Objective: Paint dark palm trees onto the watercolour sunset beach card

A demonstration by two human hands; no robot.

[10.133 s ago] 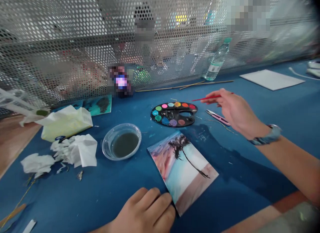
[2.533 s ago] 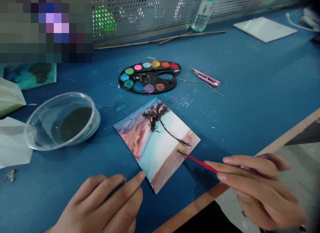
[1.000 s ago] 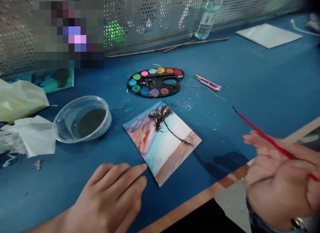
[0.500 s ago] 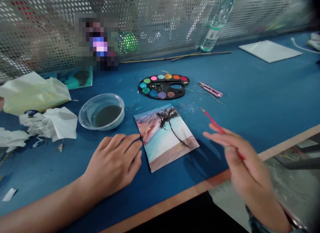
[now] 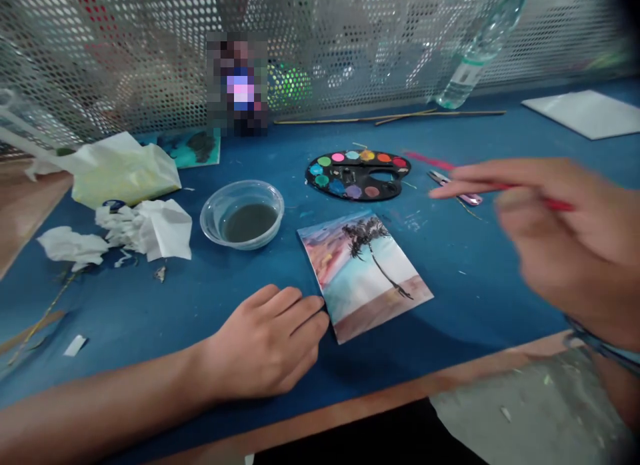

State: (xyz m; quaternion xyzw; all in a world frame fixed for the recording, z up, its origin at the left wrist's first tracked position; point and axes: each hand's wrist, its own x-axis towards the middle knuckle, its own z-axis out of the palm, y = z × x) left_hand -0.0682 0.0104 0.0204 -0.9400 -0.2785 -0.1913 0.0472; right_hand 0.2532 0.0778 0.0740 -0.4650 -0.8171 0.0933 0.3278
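Along the left of the blue workbench [image 5: 115,332], crumpled paper tissues [image 5: 147,228] lie just beside a clear plastic bowl [image 5: 202,220] of murky water. Nearer the edge, the left hand [image 5: 265,342] rests with its fingers relaxed and holding nothing, the fingertips touching the left side of a small painted card [image 5: 370,272] showing a palm on a beach. The card's long axis slants from far left to near right, and this hand is the nearer one. Beyond the card sits a black watercolour palette [image 5: 307,175]. Farther right, the blurred right hand [image 5: 560,242] has its fingers closed around a red paintbrush [image 5: 555,202], up and to the right of the card.
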